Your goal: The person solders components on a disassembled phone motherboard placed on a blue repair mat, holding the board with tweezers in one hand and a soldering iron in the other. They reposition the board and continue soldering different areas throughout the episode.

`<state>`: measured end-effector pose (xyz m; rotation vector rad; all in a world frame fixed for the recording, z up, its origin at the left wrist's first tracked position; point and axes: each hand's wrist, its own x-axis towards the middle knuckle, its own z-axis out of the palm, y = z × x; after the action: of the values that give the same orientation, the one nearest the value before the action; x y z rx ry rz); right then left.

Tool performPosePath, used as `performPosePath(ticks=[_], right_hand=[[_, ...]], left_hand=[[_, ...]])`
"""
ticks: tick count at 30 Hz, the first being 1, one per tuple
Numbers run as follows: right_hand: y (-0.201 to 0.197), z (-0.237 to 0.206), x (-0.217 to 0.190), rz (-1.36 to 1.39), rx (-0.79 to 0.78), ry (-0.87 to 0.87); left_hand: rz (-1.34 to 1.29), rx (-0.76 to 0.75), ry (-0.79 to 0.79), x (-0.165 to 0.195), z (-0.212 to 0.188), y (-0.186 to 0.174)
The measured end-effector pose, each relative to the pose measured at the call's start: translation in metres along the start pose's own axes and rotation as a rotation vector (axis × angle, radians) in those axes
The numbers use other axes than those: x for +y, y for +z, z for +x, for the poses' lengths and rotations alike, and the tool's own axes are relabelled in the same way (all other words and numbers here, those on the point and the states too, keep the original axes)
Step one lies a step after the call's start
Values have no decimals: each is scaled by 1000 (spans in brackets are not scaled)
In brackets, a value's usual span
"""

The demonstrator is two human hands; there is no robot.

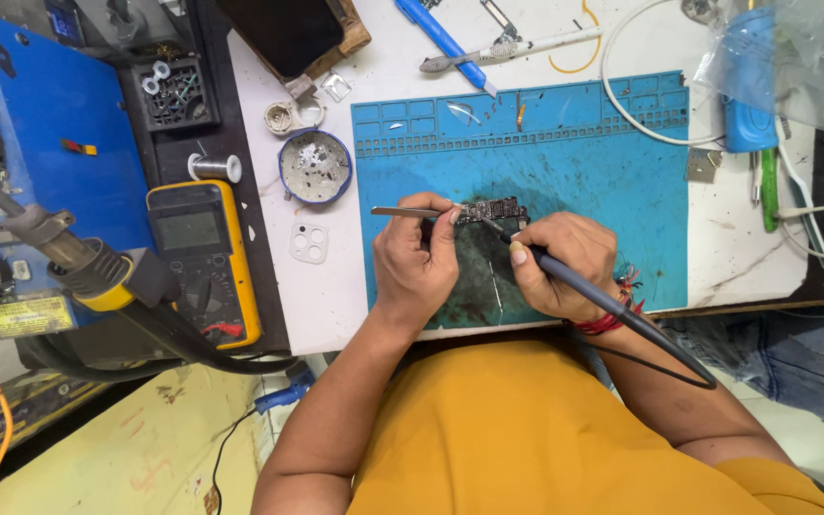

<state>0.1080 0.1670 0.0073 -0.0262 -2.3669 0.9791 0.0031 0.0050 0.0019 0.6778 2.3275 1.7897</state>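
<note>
A small dark circuit board (490, 210) lies on a blue work mat (612, 181). My left hand (415, 257) grips metal tweezers (402, 212) whose tips reach the board's left end. My right hand (559, 262) holds a grey soldering iron (612, 307) like a pen, its tip touching the board from below. The iron's cable runs off toward the lower right.
A yellow multimeter (204, 262) and a hot-air nozzle (78, 262) sit at the left beside a blue machine (50, 124). A round tin (315, 167), a solder spool (214, 168), a white camera frame (309, 242), blue tools and white cables surround the mat.
</note>
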Motion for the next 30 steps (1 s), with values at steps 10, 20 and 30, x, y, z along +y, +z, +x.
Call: performPosePath(ticks=[10, 20, 30], right_hand=[[-1, -2, 1, -2, -4, 3], [-2, -4, 3, 19, 17, 6], [1, 0, -3, -22, 65, 84]], left_hand=[[0, 8, 25, 2, -1, 0], [-6, 4, 16, 1, 0, 0], [16, 15, 6, -2, -1, 1]])
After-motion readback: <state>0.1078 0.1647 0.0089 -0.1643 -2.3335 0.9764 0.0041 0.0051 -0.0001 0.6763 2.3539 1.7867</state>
